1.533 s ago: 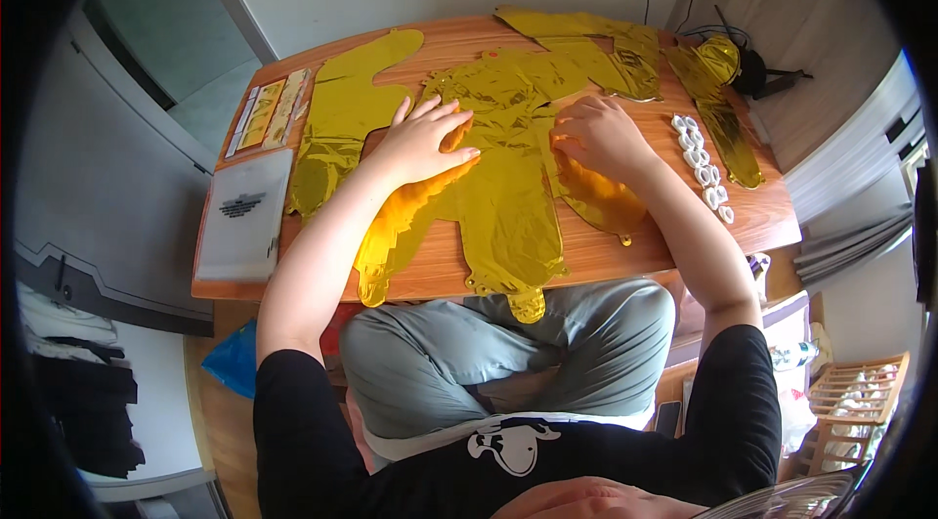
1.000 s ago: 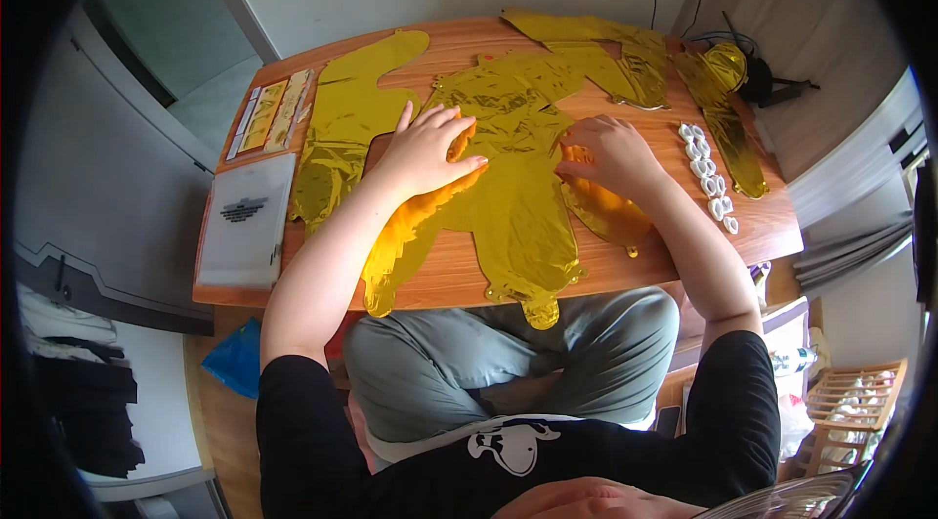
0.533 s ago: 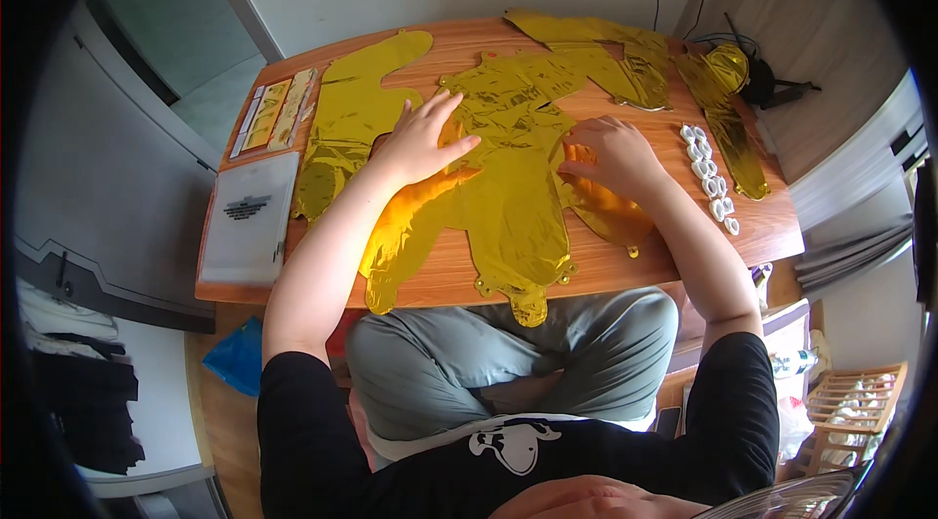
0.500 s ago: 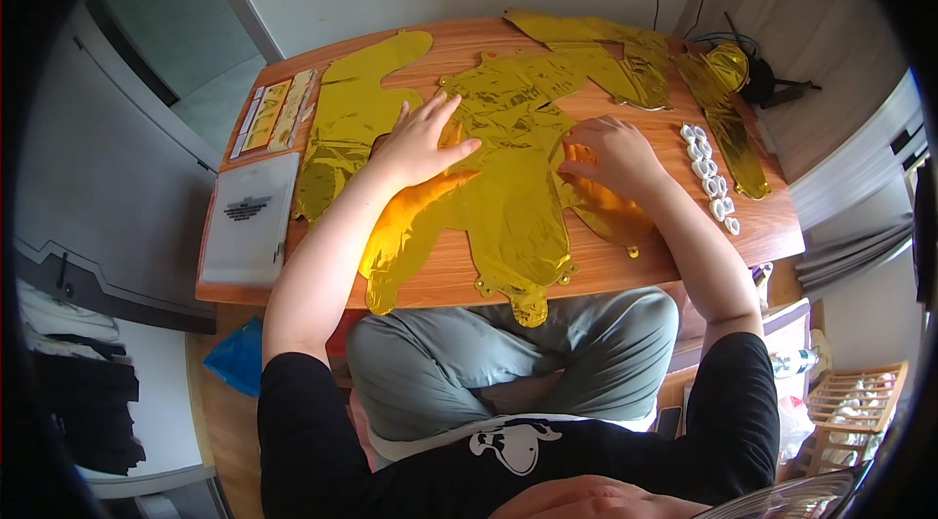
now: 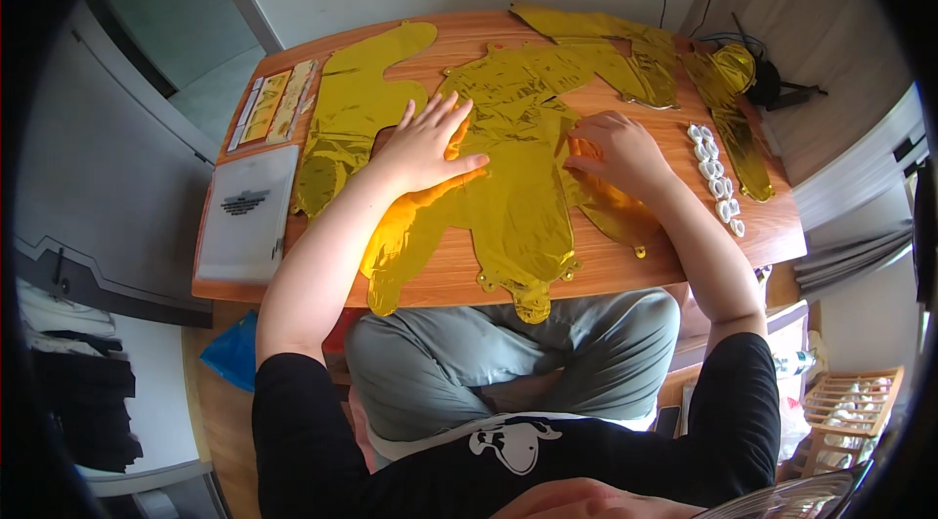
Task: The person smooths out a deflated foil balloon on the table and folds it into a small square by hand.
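Observation:
A flat, wrinkled gold foil balloon point(image 5: 518, 196) lies across the middle of the wooden table, its rounded, tabbed end hanging slightly over the near edge. On its left side my left hand point(image 5: 430, 146) is open, palm down, with fingers spread and thumb pointing right. My right hand point(image 5: 623, 155) is over the balloon's right side, fingers bent and thumb apart from them; nothing shows in its grasp. Orange reflections of both hands show in the foil. Another flat gold foil piece point(image 5: 357, 79) lies at the left, partly hidden by my left forearm.
More gold foil point(image 5: 596, 35) lies at the back right, with a narrow piece point(image 5: 728, 118) beside a black object point(image 5: 772, 84). Small white rings point(image 5: 713, 172) line the table's right side. At the left are a white pouch point(image 5: 249, 211) and printed cards point(image 5: 274, 107).
My left hand has come down closer to the foil and slightly right, its fingers spread wider. My right hand has barely moved. The whole view has shifted a little.

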The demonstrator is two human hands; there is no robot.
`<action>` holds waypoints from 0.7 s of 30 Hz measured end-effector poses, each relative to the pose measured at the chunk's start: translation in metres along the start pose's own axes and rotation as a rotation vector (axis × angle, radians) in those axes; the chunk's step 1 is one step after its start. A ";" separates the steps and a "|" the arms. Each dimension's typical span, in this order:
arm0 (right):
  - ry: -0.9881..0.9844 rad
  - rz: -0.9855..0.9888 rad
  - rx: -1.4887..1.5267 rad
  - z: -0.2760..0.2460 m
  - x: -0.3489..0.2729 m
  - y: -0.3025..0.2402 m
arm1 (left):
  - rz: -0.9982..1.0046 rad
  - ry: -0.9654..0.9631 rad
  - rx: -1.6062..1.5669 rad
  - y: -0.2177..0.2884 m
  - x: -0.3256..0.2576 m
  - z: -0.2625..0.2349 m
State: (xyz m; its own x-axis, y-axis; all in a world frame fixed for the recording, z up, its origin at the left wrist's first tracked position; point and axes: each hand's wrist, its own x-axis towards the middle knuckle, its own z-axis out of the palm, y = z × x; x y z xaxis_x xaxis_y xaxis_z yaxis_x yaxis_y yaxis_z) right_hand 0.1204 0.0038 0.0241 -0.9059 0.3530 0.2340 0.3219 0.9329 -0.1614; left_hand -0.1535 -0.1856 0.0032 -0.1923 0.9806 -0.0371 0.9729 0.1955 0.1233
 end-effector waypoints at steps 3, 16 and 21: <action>-0.009 -0.001 0.017 0.001 0.001 -0.003 | 0.028 -0.008 -0.026 -0.005 0.001 0.005; 0.063 -0.061 0.037 0.011 0.001 0.010 | 0.030 -0.019 0.006 -0.006 0.009 0.012; 0.062 -0.053 0.023 0.010 0.001 0.008 | 0.037 0.049 -0.029 -0.013 0.009 0.021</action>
State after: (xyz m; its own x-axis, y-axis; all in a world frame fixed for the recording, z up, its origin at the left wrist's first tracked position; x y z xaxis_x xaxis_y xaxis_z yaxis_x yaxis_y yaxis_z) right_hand 0.1196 0.0113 0.0133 -0.9023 0.3075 0.3020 0.2667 0.9488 -0.1693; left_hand -0.1655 -0.1793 -0.0195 -0.1631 0.9865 0.0169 0.9755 0.1587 0.1524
